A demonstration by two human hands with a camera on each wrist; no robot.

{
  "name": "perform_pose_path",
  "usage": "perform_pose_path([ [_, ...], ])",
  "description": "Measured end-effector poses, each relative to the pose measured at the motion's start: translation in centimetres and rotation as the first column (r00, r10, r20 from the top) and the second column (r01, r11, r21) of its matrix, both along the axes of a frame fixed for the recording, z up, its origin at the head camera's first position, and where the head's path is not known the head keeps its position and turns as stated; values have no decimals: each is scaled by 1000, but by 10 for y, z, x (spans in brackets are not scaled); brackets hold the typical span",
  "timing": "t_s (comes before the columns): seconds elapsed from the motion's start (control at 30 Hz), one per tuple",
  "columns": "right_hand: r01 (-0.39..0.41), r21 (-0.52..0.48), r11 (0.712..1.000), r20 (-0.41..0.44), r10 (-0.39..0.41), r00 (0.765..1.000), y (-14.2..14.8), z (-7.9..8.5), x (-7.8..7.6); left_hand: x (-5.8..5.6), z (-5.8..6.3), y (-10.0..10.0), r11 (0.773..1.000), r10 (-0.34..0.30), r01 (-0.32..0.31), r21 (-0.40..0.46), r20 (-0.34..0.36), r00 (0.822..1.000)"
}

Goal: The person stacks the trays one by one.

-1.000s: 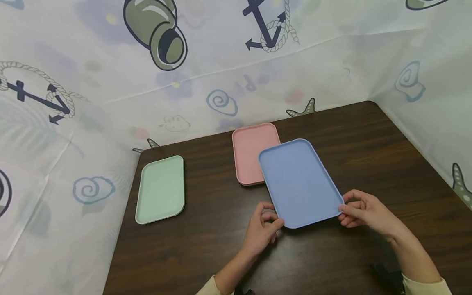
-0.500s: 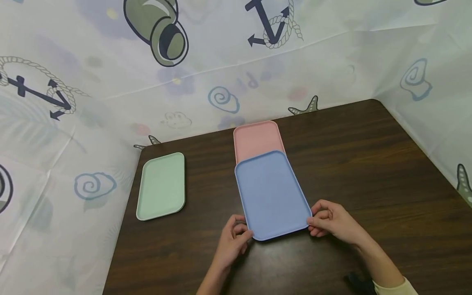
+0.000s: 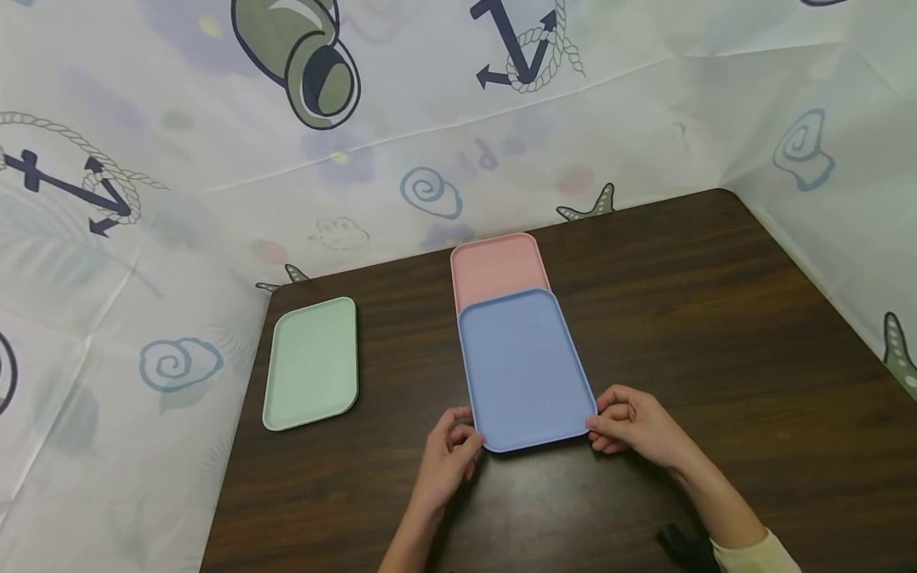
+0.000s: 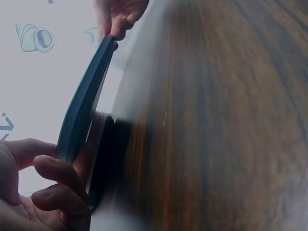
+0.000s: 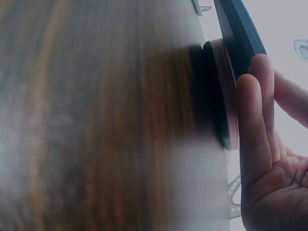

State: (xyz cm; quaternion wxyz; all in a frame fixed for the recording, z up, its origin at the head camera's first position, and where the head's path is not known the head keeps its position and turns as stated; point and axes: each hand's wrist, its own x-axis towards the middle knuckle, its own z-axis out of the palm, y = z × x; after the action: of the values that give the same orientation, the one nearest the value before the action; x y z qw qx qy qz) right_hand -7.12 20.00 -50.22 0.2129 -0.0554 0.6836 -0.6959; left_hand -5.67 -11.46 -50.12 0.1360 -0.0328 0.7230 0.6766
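A blue tray (image 3: pixel 526 370) overlaps the near part of a pink tray (image 3: pixel 497 270), whose far end still shows. My left hand (image 3: pixel 447 458) pinches the blue tray's near left corner between thumb and fingers. At the near right corner, my right hand (image 3: pixel 637 426) pinches it the same way. In the left wrist view the blue tray (image 4: pixel 84 106) is tilted, its near side raised off the table. Beneath it in the right wrist view, the pink tray's edge (image 5: pixel 226 91) sits over a dark layer; I cannot tell what that layer is.
A pale green tray (image 3: pixel 311 364) lies to the left on the dark wooden table (image 3: pixel 688 310). Patterned cloth (image 3: pixel 380 151) hangs behind and along both sides of the table. By the right sleeve is a black object (image 3: pixel 684 549), probably worn on the wrist.
Both hands have carried the blue tray left and toward me, so it now covers the pink tray's near part. Over the last half second it has shifted only slightly.
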Motion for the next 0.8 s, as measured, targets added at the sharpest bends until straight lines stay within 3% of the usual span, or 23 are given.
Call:
perform_pose_path([
  [0.27, 26, 21, 999, 17, -27, 1000, -5, 1, -4, -5, 2, -4, 982, 1, -15, -186, -76, 997],
  [0.47, 45, 40, 998, 17, -45, 999, -9, 0, -8, -10, 3, -7, 932, -35, -34, -360, -184, 982],
  [0.57, 52, 45, 998, 14, -53, 998, -12, -1, -12, -13, 3, -8, 925, -39, -52, -377, -229, 973],
  [0.8, 81, 57, 995, 31, -83, 996, -19, 0, -22, -24, 5, -9, 920, -26, -78, -383, -260, 965],
])
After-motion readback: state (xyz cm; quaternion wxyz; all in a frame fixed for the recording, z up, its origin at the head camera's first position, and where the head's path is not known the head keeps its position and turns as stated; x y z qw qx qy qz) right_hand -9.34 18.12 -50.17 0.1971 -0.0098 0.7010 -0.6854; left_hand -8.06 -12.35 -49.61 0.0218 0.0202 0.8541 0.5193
